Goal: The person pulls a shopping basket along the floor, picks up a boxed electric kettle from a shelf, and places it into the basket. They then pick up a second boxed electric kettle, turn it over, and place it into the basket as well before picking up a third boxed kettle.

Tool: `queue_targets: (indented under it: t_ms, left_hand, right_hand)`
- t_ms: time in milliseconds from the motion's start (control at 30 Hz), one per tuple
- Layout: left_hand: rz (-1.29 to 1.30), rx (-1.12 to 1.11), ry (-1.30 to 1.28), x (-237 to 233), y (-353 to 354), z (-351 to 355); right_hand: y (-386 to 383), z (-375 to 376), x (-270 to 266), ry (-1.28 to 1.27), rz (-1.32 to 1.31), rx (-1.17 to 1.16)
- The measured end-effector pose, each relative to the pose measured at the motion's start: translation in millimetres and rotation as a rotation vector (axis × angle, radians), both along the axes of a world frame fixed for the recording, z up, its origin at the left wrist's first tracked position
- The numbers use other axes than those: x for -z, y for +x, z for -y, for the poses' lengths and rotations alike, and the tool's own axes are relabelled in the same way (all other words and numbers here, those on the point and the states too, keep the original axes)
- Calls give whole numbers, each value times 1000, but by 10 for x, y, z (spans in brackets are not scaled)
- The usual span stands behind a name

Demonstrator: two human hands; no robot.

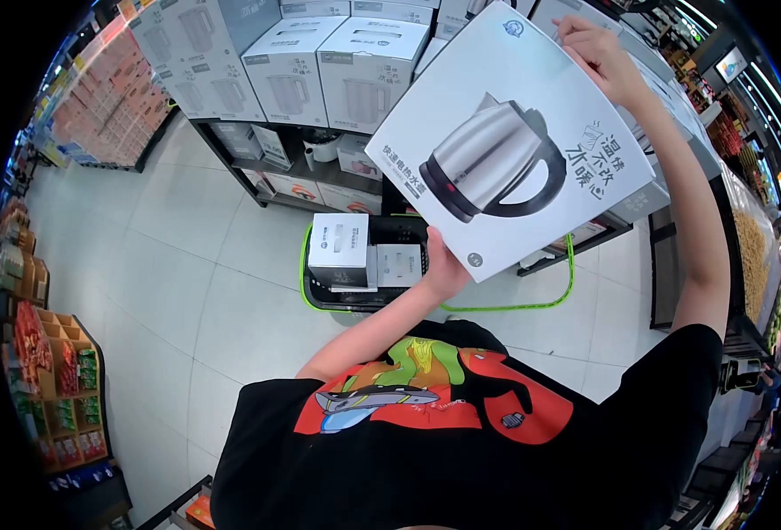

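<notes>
A large white electric kettle box (514, 141), printed with a steel kettle with a black handle, is tilted in front of my chest. My left hand (445, 267) supports its lower corner, thumb on the front and the other fingers hidden behind. At the upper right corner, my right hand (595, 55) grips the edge with curled fingers. Below the box, a black shopping basket with a green rim (305, 281) stands on the floor. Inside it are a white box (339, 240) and another flat white box (399, 265). The kettle box hides part of the basket.
Ahead, a dark shelf (222, 141) carries several stacked kettle boxes (373, 71). A pallet of pink cartons (112, 102) stands at the far left. Nearer on the left is a wooden snack rack (68, 389). At the right is a bin of loose tan goods (748, 256).
</notes>
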State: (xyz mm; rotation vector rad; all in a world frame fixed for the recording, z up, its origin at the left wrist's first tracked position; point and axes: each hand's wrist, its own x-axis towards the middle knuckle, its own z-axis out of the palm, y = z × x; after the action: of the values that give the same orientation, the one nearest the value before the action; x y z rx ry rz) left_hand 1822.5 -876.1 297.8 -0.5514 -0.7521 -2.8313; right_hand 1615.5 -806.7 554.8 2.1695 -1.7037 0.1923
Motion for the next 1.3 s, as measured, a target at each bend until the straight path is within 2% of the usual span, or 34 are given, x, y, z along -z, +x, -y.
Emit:
queue_targets:
  t_ms: [133, 267, 300, 367, 433, 467, 567, 600, 667, 767, 867, 967, 1033, 1100, 1133, 1233, 1300]
  left_hand:
    - [62, -5, -42, 58, 42, -39]
    - [62, -122, -147, -3, 93, -8]
    - [67, -89, -57, -19, 91, 26]
    - [80, -13, 126, -34, 27, 110]
    - [19, 322, 390, -199, 1, 310]
    - [57, 416, 388, -205, -32, 373]
    - [65, 668, 516, -173, -39, 398]
    - [90, 727, 609, -141, -29, 366]
    - [141, 838, 805, -93, 8, 248]
    - [202, 850, 913, -96, 46, 99]
    - [159, 751, 772, -45, 19, 67]
    - [146, 745, 726, -74, 2, 67]
    - [165, 740, 728, -17, 17, 58]
    - [156, 753, 734, 86, 13, 59]
    - [163, 772, 746, 145, 8, 67]
    - [147, 879, 884, 376, -21, 87]
    - [229, 832, 791, 542, 18, 107]
  right_hand:
    - [40, 90, -54, -39, 52, -60]
    - [42, 131, -111, -32, 34, -61]
    - [35, 137, -105, -32, 26, -59]
    - [-2, 169, -79, -40, 29, 132]
    - [-4, 212, -46, -23, 50, 391]
    - [37, 212, -10, -45, 143, 654]
    - [-58, 222, 55, 202, 352, 769]
    - [-155, 227, 105, 277, 358, 765]
    - [-195, 207, 268, 258, 402, 775]
    - [-192, 172, 361, 266, 448, 773]
    - [-175, 121, 419, 239, 479, 812]
    - [-138, 107, 469, 214, 492, 860]
    - [-4, 110, 515, 201, 630, 766]
    - [-32, 101, 607, 199, 626, 751]
    - [17, 103, 631, 179, 692, 612]
    - [-169, 56, 826, 213, 936, 567]
    - [-347, -15, 1072, 298, 970, 559]
